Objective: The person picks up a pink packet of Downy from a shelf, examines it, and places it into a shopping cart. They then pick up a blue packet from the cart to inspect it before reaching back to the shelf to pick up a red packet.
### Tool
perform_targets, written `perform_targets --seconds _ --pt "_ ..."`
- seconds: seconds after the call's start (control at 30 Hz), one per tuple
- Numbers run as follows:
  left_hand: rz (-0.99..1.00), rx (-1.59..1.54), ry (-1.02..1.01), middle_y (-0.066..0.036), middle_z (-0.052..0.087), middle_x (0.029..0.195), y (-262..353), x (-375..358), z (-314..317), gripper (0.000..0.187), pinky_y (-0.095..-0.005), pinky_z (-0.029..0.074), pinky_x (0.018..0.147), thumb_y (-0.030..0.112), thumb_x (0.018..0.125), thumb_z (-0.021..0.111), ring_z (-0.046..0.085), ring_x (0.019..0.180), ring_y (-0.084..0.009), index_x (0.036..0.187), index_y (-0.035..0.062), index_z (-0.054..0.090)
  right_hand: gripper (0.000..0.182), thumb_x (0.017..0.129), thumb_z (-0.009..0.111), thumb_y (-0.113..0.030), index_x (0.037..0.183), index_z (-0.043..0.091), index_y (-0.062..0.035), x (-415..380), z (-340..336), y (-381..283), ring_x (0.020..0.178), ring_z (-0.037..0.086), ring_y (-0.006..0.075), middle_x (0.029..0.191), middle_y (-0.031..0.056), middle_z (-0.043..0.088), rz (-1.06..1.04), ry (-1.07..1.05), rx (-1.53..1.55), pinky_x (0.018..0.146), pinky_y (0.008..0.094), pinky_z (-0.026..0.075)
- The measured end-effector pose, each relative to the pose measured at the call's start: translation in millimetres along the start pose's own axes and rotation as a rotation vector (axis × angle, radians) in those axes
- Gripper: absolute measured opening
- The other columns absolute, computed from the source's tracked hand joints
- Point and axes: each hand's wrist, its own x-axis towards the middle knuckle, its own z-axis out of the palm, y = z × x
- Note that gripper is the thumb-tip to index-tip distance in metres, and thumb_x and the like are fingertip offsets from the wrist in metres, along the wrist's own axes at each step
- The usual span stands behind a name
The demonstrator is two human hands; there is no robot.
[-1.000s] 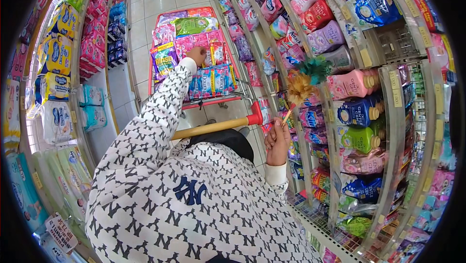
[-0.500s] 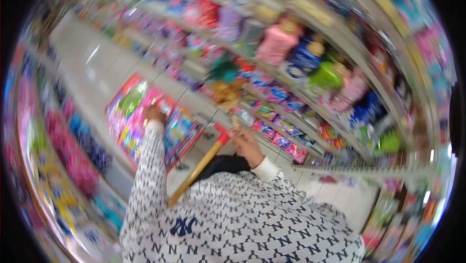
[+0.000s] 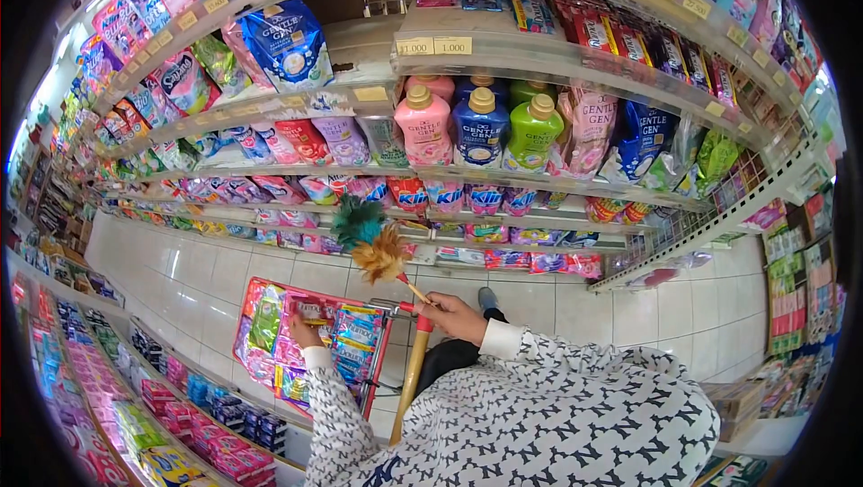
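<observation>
My right hand [image 3: 454,316] is closed around the thin handle of a feather duster [image 3: 379,253], whose green and tan feathers point up and left. Close by that hand is the red end of a yellowish wooden pole [image 3: 413,384], which leans against my body. Inside the red-rimmed cart [image 3: 382,363], my left hand [image 3: 306,334] has its fingers bent at a dark red sachet pack [image 3: 315,310]. Blue sachet packs [image 3: 356,328] lie to its right, and a green pack [image 3: 266,318] to its left.
Ahead, shelves hold pink, blue and green bottles [image 3: 482,132], pouches and sachets, with price tags [image 3: 433,46] along their edges. A low shelf of pink packs [image 3: 193,429] runs along the left. Tiled floor [image 3: 575,312] lies between the cart and shelves.
My view has turned, so the shelves ahead now look nearly level and sharper. My left hand stays in the cart, and my right hand still holds the feather duster.
</observation>
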Motion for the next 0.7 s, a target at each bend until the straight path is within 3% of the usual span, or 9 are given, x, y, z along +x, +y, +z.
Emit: perform_targets --seconds 0.03,0.07,0.17,0.33,0.4,0.47,0.5,0.6,0.7 --pt "-0.159 -0.321 0.059 -0.012 0.059 0.099 39.9 -32.4 24.4 0.026 -0.0372 0.054 0.078 0.027 0.093 0.057 0.061 0.09 -0.0237 0.097 0.0023 0.056 0.034 0.101 0.054 -0.034 0.109 0.063 -0.0026 2.2 -1.0 3.4 0.07 0.047 0.0036 0.08 -0.0027 0.056 0.026 -0.015 0.016 0.066 0.0214 0.042" --pt "-0.163 -0.379 0.125 -0.011 0.063 0.107 40.9 -40.4 19.4 0.028 -0.0378 0.055 0.079 0.029 0.093 0.056 0.063 0.096 -0.0226 0.109 0.0065 0.057 0.034 0.101 0.054 -0.034 0.109 0.063 -0.0025 2.2 -0.7 3.8 0.07 0.048 0.0037 0.081 -0.0024 0.057 0.003 -0.015 0.029 0.065 0.0215 0.043" --pt "-0.23 -0.525 -0.07 -0.008 0.064 0.114 65.2 -77.8 14.7 0.028 -0.0365 0.053 0.085 0.029 0.095 0.055 0.062 0.101 -0.0196 0.114 0.0089 0.058 0.037 0.102 0.05 -0.037 0.109 0.063 -0.0022 2.6 5.6 -0.7 0.07 0.049 0.0045 0.085 -0.002 0.061 -0.053 -0.006 0.016 0.064 0.0224 0.043" --pt "-0.277 -0.833 -0.349 -0.012 0.056 0.135 98.9 -171.1 55.2 0.043 -0.0458 0.045 0.102 0.03 0.1 0.046 0.054 0.122 -0.0273 0.135 0.0063 0.05 0.034 0.102 0.048 -0.039 0.106 0.062 -0.0077 12.9 12.6 0.5 0.069 0.057 0.0206 0.081 0.0086 0.062 -0.23 -0.123 -0.385 0.067 0.0334 0.047" --pt "-0.44 -1.018 -0.197 -0.013 0.044 0.147 124.1 -208.4 88.1 0.057 -0.0544 0.039 0.106 0.044 0.1 0.042 0.045 0.132 -0.0297 0.144 0.0067 0.041 0.033 0.101 0.047 -0.04 0.105 0.061 -0.0099 7.4 18.8 -16.3 0.072 0.06 0.0286 0.08 0.0132 0.062 -0.272 -0.196 -0.648 0.068 0.0396 0.048" --pt "-0.291 -1.083 -0.375 -0.014 0.042 0.149 105.0 -220.6 82.6 0.064 -0.0539 0.037 0.107 0.051 0.098 0.043 0.045 0.132 -0.0308 0.145 0.0081 0.04 0.033 0.1 0.047 -0.041 0.105 0.059 -0.0116 0.4 21.3 -29.2 0.075 0.062 0.0358 0.079 0.0168 0.061 -0.275 -0.299 -0.909 0.068 0.0457 0.048" --pt "-0.193 -1.024 -0.488 -0.014 0.041 0.149 111.2 -228.3 89.8 0.068 -0.0536 0.037 0.108 0.058 0.095 0.045 0.045 0.132 -0.0322 0.144 0.0111 0.042 0.029 0.1 0.048 -0.038 0.096 0.054 -0.0095 -2.0 21.4 -24.7 0.071 0.061 0.0373 0.073 0.0159 0.06 -0.411 -0.31 -0.899 0.064 0.0492 0.046" --pt "-0.142 -0.762 -0.056 -0.013 0.04 0.15 114.1 -222.5 86.2 0.076 -0.055 0.034 0.11 0.064 0.091 0.047 0.041 0.135 -0.034 0.146 0.0124 0.04 0.025 0.099 0.05 -0.035 0.097 0.056 -0.0108 5.2 12.4 -14.9 0.07 0.062 0.0361 0.073 0.0163 0.06 -0.373 -0.409 -1.038 0.062 0.049 0.046" --pt "-0.218 -1.096 -0.185 -0.013 0.037 0.152 127.5 -219.3 75.4 0.088 -0.052 0.025 0.115 0.072 0.088 0.046 0.033 0.141 -0.0297 0.148 0.009 0.035 0.028 0.096 0.051 -0.037 0.095 0.061 -0.0107 36.7 -9.8 -16.1 0.071 0.063 0.0362 0.074 0.0166 0.063 -0.286 -0.183 -1.059 0.063 0.049 0.048"
